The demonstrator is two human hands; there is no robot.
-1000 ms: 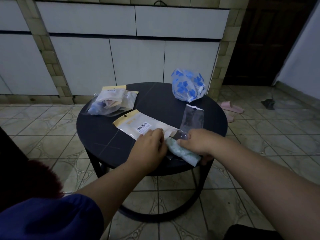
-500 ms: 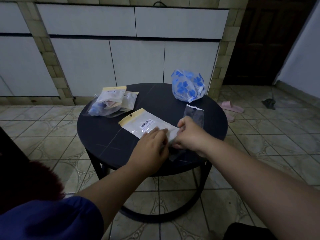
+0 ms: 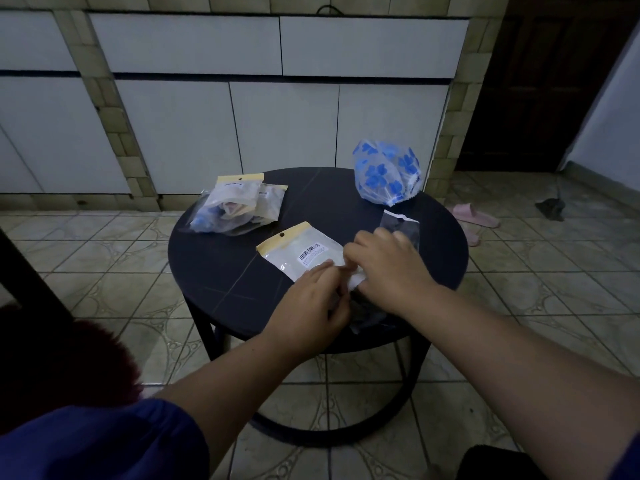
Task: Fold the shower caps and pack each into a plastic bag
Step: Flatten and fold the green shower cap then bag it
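A flat plastic bag (image 3: pixel 300 250) with a yellow header and a barcode label lies near the middle of the round dark table (image 3: pixel 221 268). My left hand (image 3: pixel 311 299) grips the bag's near open end. My right hand (image 3: pixel 388 271) is closed on a folded pale shower cap (image 3: pixel 356 279), pressed against that open end; only a small white part of the cap shows between my hands. An unfolded blue-flowered shower cap (image 3: pixel 386 176) sits puffed up at the table's far right. A clear empty bag (image 3: pixel 401 225) lies just beyond my right hand.
A pile of packed bags (image 3: pixel 239 209) lies at the table's far left. White cabinet doors (image 3: pixel 284 129) stand behind the table. Pink slippers (image 3: pixel 472 216) and a dark rag (image 3: pixel 550 208) lie on the tiled floor to the right.
My right hand has moved left and away from me, carrying the folded pale cap from the table's near edge to the bag's open end. The cap is now mostly hidden.
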